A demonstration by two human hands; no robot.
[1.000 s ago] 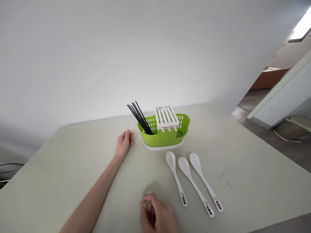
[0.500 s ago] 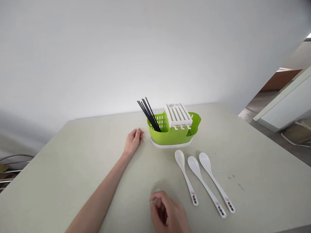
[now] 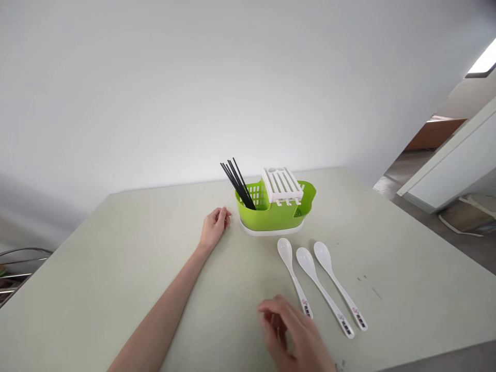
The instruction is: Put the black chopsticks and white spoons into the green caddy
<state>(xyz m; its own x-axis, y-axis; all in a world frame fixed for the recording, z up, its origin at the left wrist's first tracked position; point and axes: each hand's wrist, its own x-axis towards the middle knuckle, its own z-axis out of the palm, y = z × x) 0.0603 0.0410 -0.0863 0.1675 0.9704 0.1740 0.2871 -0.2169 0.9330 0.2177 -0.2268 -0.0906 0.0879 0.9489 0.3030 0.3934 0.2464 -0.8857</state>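
Observation:
My left hand [image 3: 216, 225] lies on the table just left of a green cutlery holder, its fingers curled closed with nothing visible in them. The green cutlery holder [image 3: 267, 219] has a white slotted top [image 3: 282, 184] with small hooks and a white base. Several black chopsticks [image 3: 239, 185] lean to the left in its left compartment. Three white spoons lie in front of it, bowls pointing away: a left spoon [image 3: 291, 266], a middle spoon [image 3: 321, 287] and a right spoon [image 3: 338, 281]. Near the left spoon's handle end, partly covering it, my right hand [image 3: 294, 336] is empty, fingers bent and slightly apart.
The pale table [image 3: 155, 222] meets a white wall [image 3: 194, 93] at the back. Beyond the right edge is a floor with a white panel [image 3: 457, 150] and a seat-like object [image 3: 468, 214]. A metal rack [image 3: 19, 271] stands beyond the left edge.
My right hand has moved right, towards the left spoon's handle, and its fingers have opened a little. My left hand stays beside the holder. The view has shifted slightly.

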